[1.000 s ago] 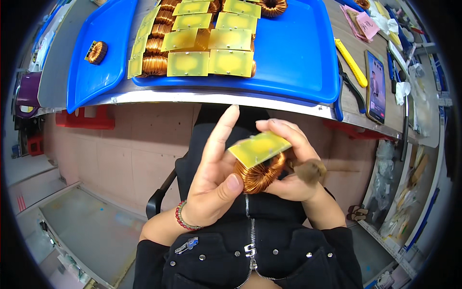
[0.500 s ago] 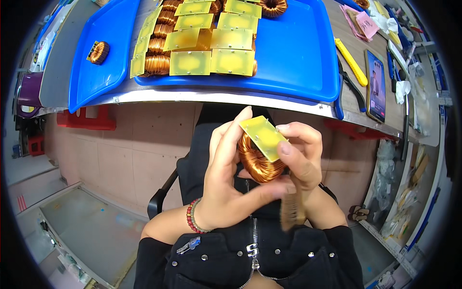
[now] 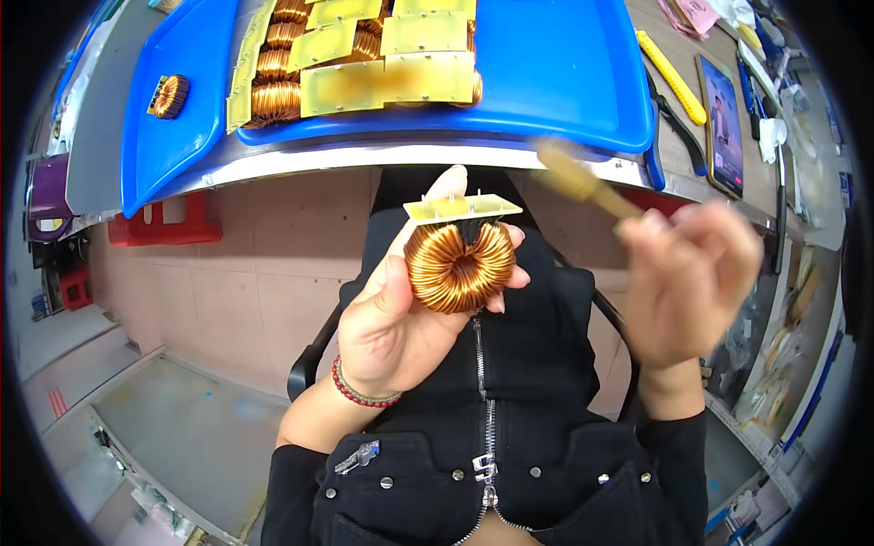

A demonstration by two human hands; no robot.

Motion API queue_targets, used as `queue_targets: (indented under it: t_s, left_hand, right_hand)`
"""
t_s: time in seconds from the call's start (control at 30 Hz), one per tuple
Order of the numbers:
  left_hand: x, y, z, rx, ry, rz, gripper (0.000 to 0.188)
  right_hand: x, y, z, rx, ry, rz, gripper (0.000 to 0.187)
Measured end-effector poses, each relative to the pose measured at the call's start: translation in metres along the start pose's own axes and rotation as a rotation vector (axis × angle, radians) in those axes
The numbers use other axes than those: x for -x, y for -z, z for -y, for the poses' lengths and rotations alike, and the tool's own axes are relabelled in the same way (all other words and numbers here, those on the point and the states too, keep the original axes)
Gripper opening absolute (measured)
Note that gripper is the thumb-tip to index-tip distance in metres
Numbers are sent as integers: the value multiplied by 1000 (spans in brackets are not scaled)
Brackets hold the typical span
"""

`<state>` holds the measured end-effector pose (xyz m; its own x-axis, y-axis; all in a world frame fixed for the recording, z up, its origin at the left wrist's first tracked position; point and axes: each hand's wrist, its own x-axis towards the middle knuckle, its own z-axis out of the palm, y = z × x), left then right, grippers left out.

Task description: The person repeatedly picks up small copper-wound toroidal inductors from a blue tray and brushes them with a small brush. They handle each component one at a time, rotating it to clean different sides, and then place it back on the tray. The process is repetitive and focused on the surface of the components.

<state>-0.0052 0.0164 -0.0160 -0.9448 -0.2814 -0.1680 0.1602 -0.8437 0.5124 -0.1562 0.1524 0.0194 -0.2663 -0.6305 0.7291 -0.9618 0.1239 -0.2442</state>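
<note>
Upright in front of me is a toroidal copper coil [image 3: 442,278], its round hole facing me. A small yellow circuit board [image 3: 462,210] with thin pins sits on top of it, and dark strands show between the two. My left hand [image 3: 387,314] is closed around the coil from below and behind. To the right, my right hand [image 3: 687,282] grips a brush [image 3: 583,182] by its handle, apart from the coil. Motion blurs this hand and the brush, whose head points up and left toward the table edge.
A blue tray [image 3: 564,77] holds rows of similar coils with yellow boards [image 3: 341,86]. Another blue tray [image 3: 173,155] at left carries a single coil [image 3: 170,96]. Right of them lie a yellow utility knife [image 3: 672,77], pliers [image 3: 678,127] and a phone [image 3: 719,127].
My right hand has let go of the coil and board and swung right and up with the brush. The coil has turned, so its hole faces me and the board lies flat on top.
</note>
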Motion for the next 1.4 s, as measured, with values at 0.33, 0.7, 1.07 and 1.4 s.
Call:
queue_targets:
  t_s: [0.33,0.7,1.07,1.4]
  left_hand:
    - [2,6,0,53,5,102,84]
    - [-4,-6,2,-60,-76,-24,86]
    - [8,2,-10,-1551,-1000,-156,121]
    - [10,4,-5,-1630,-934,-239,121]
  right_hand:
    - [6,7,12,-237,-58,67,16]
    - [14,-4,14,-556,-157,333,16]
    - [7,31,21,-155,-363,274,11]
    - [9,0,33,-364,-196,333,21]
